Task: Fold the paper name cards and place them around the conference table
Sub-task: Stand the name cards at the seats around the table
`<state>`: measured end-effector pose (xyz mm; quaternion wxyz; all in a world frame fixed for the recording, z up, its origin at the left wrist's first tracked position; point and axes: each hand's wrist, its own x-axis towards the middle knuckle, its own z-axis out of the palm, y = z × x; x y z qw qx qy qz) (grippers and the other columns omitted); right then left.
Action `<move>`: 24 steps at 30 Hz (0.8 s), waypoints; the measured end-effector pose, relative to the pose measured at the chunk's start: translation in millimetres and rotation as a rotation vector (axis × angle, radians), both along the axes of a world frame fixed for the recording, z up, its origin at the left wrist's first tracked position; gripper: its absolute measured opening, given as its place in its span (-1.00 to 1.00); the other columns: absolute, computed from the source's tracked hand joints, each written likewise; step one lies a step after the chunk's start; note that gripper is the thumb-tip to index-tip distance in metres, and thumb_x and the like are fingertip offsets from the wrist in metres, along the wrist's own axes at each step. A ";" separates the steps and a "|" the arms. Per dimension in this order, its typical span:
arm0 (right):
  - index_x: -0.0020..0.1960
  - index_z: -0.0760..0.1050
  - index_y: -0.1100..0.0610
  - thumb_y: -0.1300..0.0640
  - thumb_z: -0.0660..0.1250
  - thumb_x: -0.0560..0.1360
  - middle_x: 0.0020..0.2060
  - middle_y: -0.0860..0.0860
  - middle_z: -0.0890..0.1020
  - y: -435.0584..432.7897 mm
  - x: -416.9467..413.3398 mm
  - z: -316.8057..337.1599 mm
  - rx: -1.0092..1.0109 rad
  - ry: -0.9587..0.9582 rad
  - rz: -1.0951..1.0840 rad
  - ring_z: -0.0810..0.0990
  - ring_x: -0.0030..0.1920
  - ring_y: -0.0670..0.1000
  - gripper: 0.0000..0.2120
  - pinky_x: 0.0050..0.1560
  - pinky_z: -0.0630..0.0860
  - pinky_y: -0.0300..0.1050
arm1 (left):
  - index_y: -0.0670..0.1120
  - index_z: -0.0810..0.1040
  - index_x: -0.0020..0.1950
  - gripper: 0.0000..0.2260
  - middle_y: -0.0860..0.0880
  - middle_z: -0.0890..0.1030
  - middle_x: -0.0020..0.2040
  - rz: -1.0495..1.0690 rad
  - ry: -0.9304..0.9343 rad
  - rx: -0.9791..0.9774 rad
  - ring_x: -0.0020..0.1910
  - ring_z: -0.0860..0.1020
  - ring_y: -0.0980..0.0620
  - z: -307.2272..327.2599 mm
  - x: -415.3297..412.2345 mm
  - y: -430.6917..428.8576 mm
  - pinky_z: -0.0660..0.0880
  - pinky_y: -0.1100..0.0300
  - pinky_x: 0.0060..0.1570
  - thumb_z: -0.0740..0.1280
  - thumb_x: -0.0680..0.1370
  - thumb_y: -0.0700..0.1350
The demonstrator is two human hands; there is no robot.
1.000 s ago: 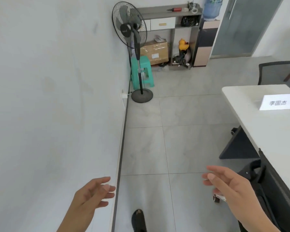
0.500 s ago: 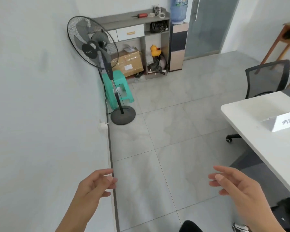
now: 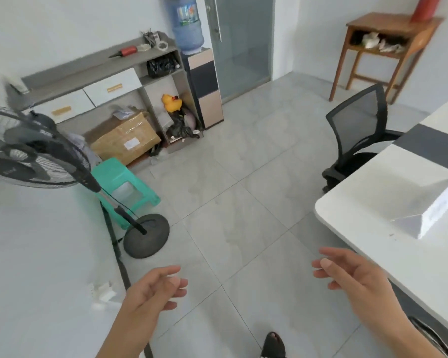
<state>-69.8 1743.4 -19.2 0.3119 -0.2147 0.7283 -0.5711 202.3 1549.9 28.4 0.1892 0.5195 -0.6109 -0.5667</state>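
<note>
My view has swung right since a second ago, so the folded name card (image 3: 436, 211) now stands close by on the conference table (image 3: 360, 215) corner. My left hand (image 3: 150, 293) and right hand (image 3: 354, 277) hang loosely open, empty; I judge I'm walking on for the next card.

Bright, even daylight; blurred, warped edges.

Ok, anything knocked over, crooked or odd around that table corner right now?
Nothing stands out. The folded name card stands upright on the table near its corner, though it is blurred. Both hands, left and right, are open and empty over the floor. The chair sits tucked at the table's end.
</note>
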 end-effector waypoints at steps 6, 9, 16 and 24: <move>0.04 0.60 0.10 0.28 0.33 0.52 -0.19 -0.01 0.74 -49.2 -69.3 15.1 0.009 -0.006 -0.125 0.70 -0.23 -0.07 -0.84 -0.33 0.52 -0.33 | -0.12 0.61 0.06 -0.83 -0.11 0.73 -0.11 -0.178 0.023 0.020 -0.11 0.68 -0.07 3.9 -107.8 -82.7 0.57 0.00 -0.04 0.27 0.56 -0.27; 0.05 0.60 0.12 0.28 0.33 0.52 -0.20 0.03 0.74 -59.7 -99.9 8.6 0.042 -0.013 -0.256 0.70 -0.23 -0.01 -0.84 -0.25 0.57 -0.18 | -0.11 0.62 0.07 -0.83 -0.10 0.73 -0.11 -0.302 0.003 0.034 -0.11 0.69 -0.07 -7.6 -166.4 -125.1 0.57 0.02 -0.06 0.28 0.56 -0.27; 0.05 0.60 0.11 0.27 0.32 0.53 -0.19 0.02 0.75 -98.7 -152.4 -14.0 0.086 -0.084 -0.640 0.72 -0.18 0.01 -0.85 -0.20 0.59 -0.09 | -0.10 0.62 0.05 -0.84 -0.09 0.73 -0.13 -0.611 0.009 0.040 -0.10 0.69 -0.11 -24.5 -319.3 -230.8 0.56 -0.04 -0.04 0.28 0.56 -0.26; 0.05 0.60 0.10 0.25 0.36 0.51 -0.19 0.07 0.74 -140.0 -190.8 -13.0 0.098 -0.139 -1.016 0.71 -0.18 0.00 -0.86 -0.18 0.54 -0.07 | -0.06 0.60 0.09 -0.85 -0.02 0.73 -0.09 -1.073 -0.035 0.045 -0.09 0.68 0.01 -16.5 -486.5 -275.1 0.55 0.02 0.02 0.30 0.56 -0.17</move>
